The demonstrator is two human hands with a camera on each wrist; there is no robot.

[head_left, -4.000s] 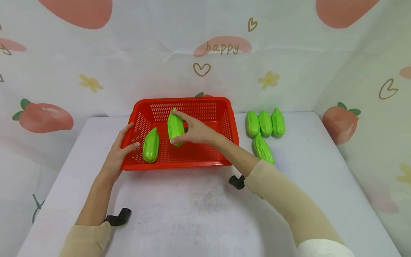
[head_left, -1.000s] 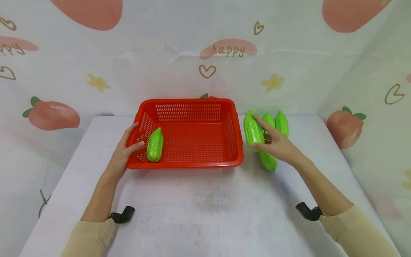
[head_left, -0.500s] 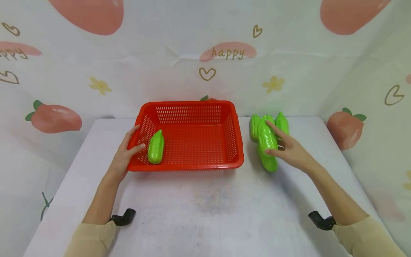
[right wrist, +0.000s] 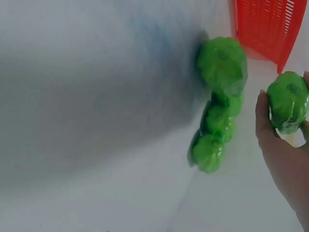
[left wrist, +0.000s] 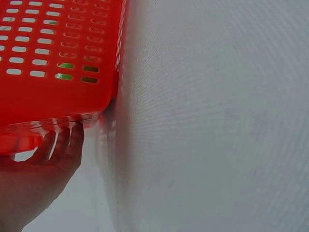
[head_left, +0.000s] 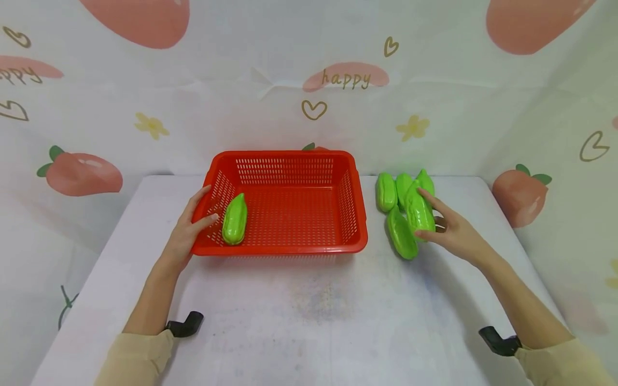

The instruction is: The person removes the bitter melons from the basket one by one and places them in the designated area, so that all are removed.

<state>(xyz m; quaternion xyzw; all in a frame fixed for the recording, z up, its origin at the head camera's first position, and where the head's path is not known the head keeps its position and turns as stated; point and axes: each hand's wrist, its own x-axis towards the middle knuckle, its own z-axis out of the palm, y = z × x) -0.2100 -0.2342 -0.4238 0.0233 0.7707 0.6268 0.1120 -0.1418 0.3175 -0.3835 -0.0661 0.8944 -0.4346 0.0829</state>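
Observation:
In the head view my left hand (head_left: 185, 233) grips the left rim of a red plastic basket (head_left: 277, 250), thumb over the inner side. The left wrist view shows its fingers against the basket wall (left wrist: 53, 101). One ridged bright-green gourd (head_left: 235, 220) lies inside at the left. My right hand (head_left: 456, 233) holds another green gourd (head_left: 419, 212) between thumb and fingers, raised above the table in the right wrist view. Below and beside it lie several more gourds: a front one (head_left: 401, 236) set at a slant and a row behind, with a left gourd (head_left: 385, 192) at its end.
The white table (head_left: 299, 321) extends in front of the basket and to the right. Behind it hangs a white cloth backdrop (head_left: 251, 123) with printed fruit and hearts. A black wrist camera mount (head_left: 185, 325) sits on the left forearm, with a matching mount (head_left: 499, 341) on the right.
My right hand has carried the gourd from over the basket rightward, across the gourds on the table, to their right side. My left hand stays on the basket rim.

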